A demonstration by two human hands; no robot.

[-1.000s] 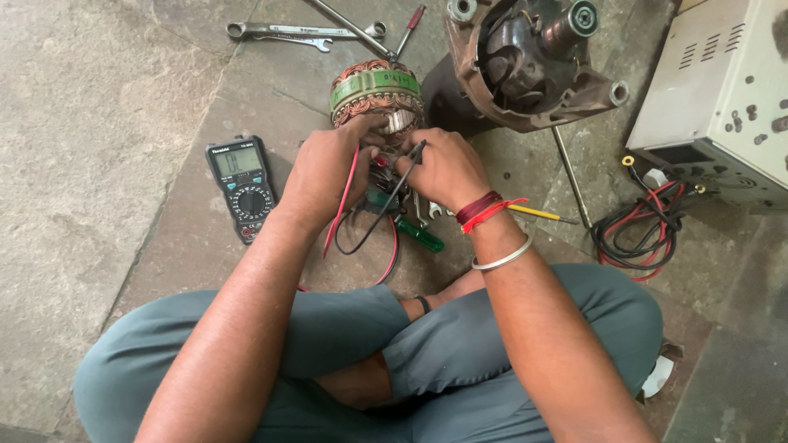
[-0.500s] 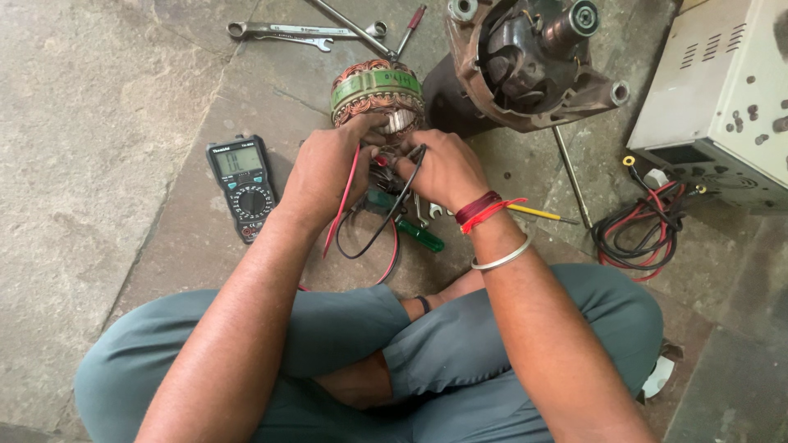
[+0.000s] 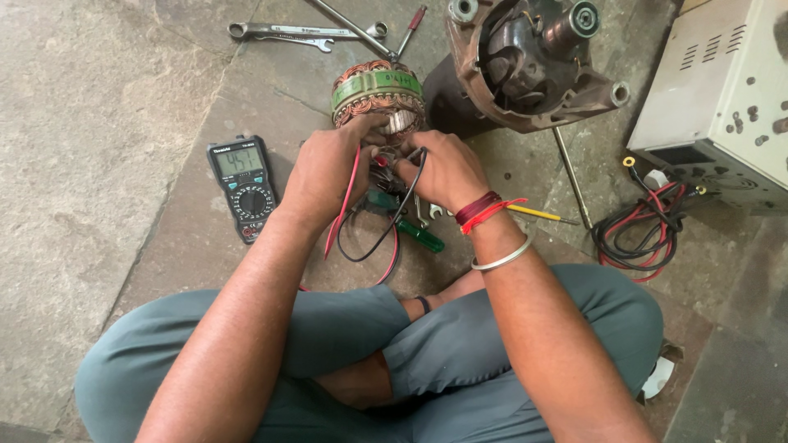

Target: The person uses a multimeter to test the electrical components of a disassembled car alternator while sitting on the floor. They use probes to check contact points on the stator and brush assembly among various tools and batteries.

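The motor housing (image 3: 533, 66) is lying opened on the stone floor (image 3: 98, 164), already apart from the wound armature (image 3: 377, 94), whose axis is running toward the person. Testing is appearing underway: the multimeter (image 3: 245, 187) is lit. The left hand (image 3: 324, 176) is pinching the red probe (image 3: 349, 193); the right hand (image 3: 443, 168) is gripping the black probe (image 3: 410, 184) at the armature's near end.

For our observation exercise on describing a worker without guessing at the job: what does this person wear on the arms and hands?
Both forearms are bare, with no sleeves in view and no gloves on the left hand or the right hand. The right wrist carries red thread bands with loose ends and, further up the arm, a plain silver bangle. The left wrist shows nothing worn.
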